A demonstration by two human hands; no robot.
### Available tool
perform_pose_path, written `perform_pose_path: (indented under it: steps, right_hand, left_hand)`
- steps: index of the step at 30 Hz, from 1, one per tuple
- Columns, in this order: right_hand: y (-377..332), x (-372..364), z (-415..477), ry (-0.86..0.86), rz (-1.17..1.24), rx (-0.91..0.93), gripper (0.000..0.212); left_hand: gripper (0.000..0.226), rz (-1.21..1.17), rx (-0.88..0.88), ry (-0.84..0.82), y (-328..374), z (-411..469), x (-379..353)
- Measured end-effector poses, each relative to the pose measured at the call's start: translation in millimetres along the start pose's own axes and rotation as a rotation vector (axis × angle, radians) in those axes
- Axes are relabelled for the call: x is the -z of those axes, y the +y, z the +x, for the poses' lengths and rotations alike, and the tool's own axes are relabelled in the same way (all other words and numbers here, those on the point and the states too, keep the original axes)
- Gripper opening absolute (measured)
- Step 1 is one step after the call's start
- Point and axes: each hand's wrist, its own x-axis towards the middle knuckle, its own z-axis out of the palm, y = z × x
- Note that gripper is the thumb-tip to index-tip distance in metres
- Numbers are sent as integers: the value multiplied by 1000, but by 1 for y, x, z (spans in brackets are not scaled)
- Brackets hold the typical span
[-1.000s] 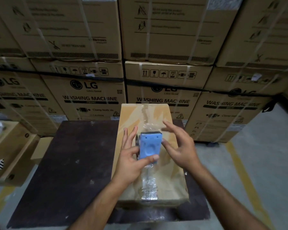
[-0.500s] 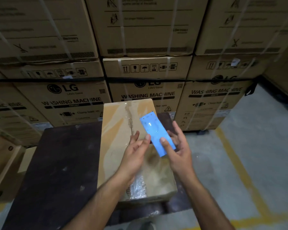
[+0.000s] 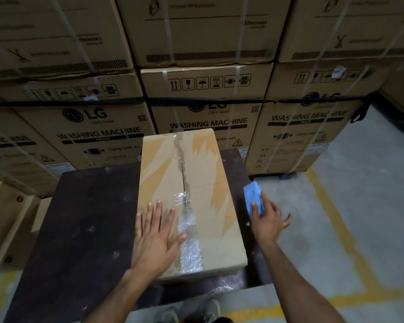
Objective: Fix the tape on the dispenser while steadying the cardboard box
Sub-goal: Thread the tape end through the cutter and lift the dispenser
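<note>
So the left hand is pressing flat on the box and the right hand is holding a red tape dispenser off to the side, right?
Nearly. The head view shows the left hand flat on the cardboard box and the right hand out to the side, but the tape dispenser it holds is blue, not red.

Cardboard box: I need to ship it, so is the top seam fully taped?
No. Crinkled clear tape covers only the cardboard box seam's near half; the far half gapes.
</note>
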Motion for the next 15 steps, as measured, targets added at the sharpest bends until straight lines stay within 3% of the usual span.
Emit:
perform_pose_path:
  steps: [9, 15]
  right_hand:
    - [17, -44, -23, -149, 77, -283, 51]
    - [18, -34, 1, -256, -111, -267, 52]
  left_hand:
    - [80, 40, 17, -7, 2, 0, 0]
    - [80, 45, 13, -17, 0, 3, -1]
